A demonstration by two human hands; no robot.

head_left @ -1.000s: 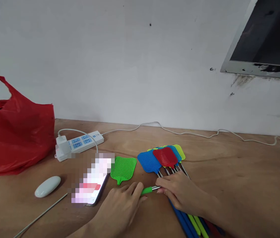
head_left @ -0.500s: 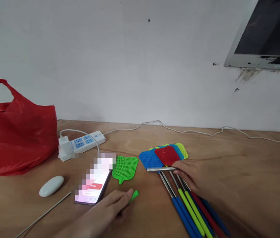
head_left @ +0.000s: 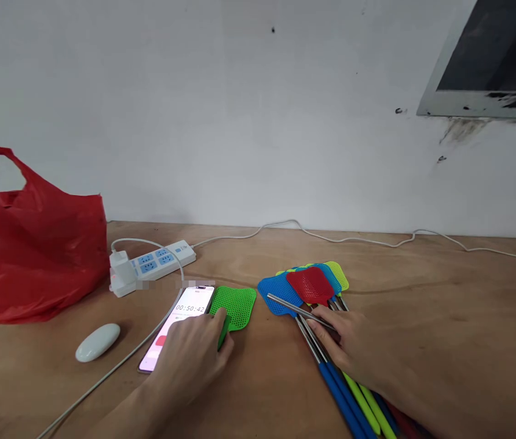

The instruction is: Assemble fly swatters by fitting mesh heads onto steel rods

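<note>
Between the thumb and fingers of my left hand [head_left: 189, 353] is a green handle [head_left: 223, 332], mostly covered by the fingers. That hand lies over the lower part of the phone, at the left edge of a loose green fly swatter head [head_left: 242, 305]. My right hand [head_left: 342, 338] pinches a thin silver metal rod [head_left: 290, 304], which points up and left across a blue swatter head [head_left: 276, 292]. Below this hand lies a fanned pile of fly swatters, a red swatter head [head_left: 309, 285] on top. Their blue grips [head_left: 340, 396] and yellow-green grips [head_left: 370, 402] run toward me.
A lit phone [head_left: 191, 302] shows a timer. Behind it are a white power strip [head_left: 180, 251] with a plugged-in charger [head_left: 122, 268] and a cable. A white oval object [head_left: 97, 342] and a red plastic bag [head_left: 38, 256] are at left. The wall [head_left: 239, 122] closes off the back.
My left hand has moved up and away from me with the green handle, to the green swatter head. My right hand has come slightly nearer, and the rod has turned from nearly level to slanting.
</note>
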